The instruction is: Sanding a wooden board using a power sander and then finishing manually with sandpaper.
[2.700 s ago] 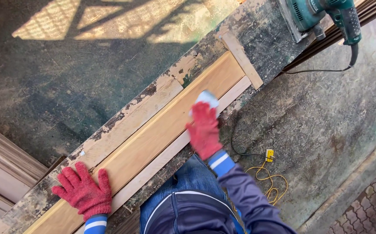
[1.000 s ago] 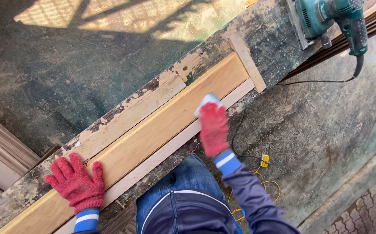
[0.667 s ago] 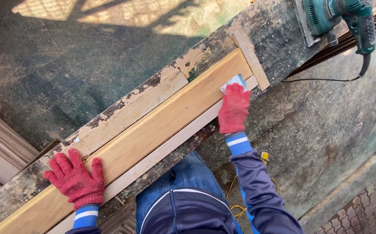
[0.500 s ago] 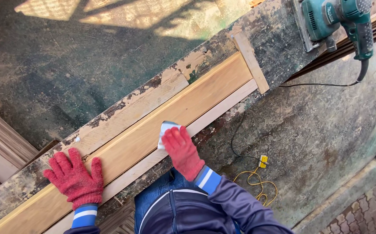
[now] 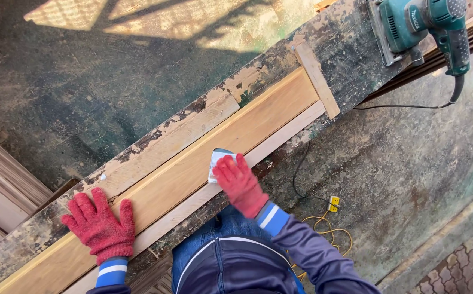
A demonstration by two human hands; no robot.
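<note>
The sanding pad (image 5: 217, 161) is pressed flat under the closed fingers of the right hand (image 5: 240, 183) on the oak-coloured board (image 5: 203, 160), mid-length on the worn bench (image 5: 351, 60). The board is pinned by the left hand (image 5: 101, 224), spread open. Hand-sanding is judged underway; even pressure along the grain is called for.
</note>
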